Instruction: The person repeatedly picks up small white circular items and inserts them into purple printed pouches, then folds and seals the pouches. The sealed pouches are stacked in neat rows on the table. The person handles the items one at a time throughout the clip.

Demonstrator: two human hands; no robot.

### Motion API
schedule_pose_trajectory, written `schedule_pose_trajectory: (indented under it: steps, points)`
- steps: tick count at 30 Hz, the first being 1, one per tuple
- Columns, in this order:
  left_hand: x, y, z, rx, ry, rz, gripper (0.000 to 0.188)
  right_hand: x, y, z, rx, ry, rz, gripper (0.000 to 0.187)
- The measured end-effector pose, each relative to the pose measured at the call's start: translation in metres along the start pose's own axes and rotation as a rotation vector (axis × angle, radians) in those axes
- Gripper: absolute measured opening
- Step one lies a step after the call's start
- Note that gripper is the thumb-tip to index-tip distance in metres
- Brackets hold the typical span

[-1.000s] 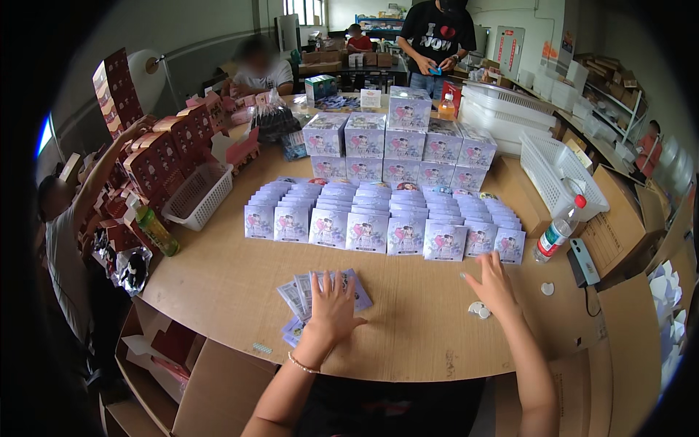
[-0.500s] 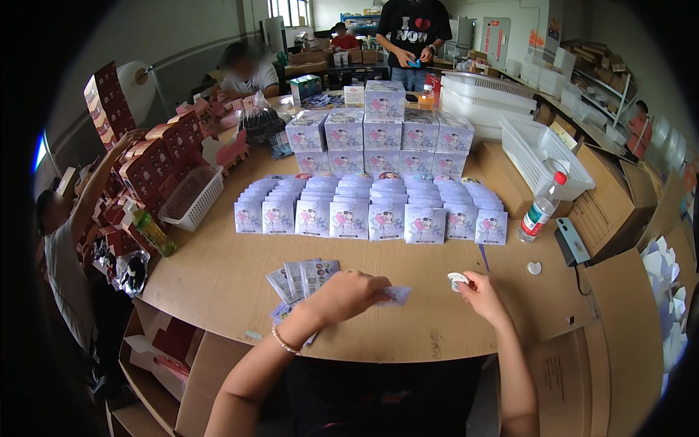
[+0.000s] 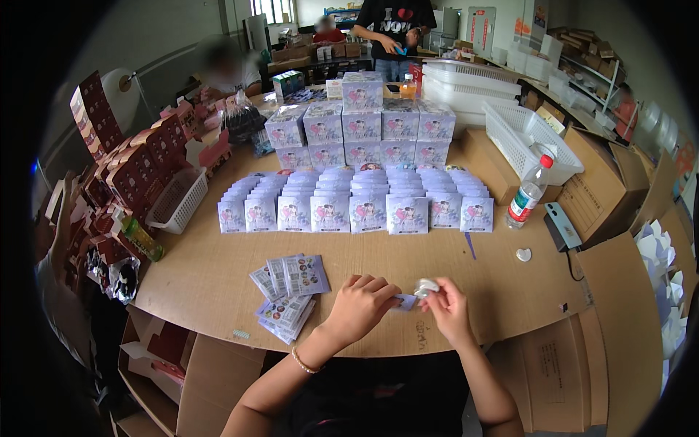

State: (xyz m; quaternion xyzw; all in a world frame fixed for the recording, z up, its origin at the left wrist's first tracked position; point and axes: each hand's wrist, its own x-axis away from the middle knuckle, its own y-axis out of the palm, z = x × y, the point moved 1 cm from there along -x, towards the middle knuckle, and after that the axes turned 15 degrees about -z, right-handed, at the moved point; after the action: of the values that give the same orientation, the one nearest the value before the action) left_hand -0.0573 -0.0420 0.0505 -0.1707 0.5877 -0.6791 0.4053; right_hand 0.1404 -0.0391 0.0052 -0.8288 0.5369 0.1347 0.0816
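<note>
Just above the table's near part, my left hand point(image 3: 358, 306) is closed on a small purple sachet point(image 3: 405, 302), whose edge sticks out past the fingers. Close beside it, my right hand point(image 3: 451, 315) pinches a white roundish piece point(image 3: 425, 287), slightly blurred; it meets or nearly meets the sachet, I cannot tell which. Left of my hands lies a loose pile of purple and white sachets point(image 3: 306, 274), some with rows of round pictures. Another white roundish piece point(image 3: 523, 254) rests on the table to the right.
Rows of overlapping purple sachets point(image 3: 312, 213) stand across the table, with stacked purple boxes point(image 3: 362, 127) behind. On the right are a red-capped bottle point(image 3: 529, 191), a white basket point(image 3: 528, 149) and cartons point(image 3: 606, 197). Dark red boxes point(image 3: 138, 167) crowd the left. Other people are around the table.
My right hand has come left with the white piece, up to the sachet in my left hand. The view has shifted, and more of the loose sachet pile shows.
</note>
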Motion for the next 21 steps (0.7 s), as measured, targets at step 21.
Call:
schedule_pose_trajectory:
  steps: [21]
  points:
    - [-0.006,0.009,-0.01,-0.108,-0.029,0.066,0.015,0.004,0.009,0.022,0.58,-0.057,-0.122,0.009]
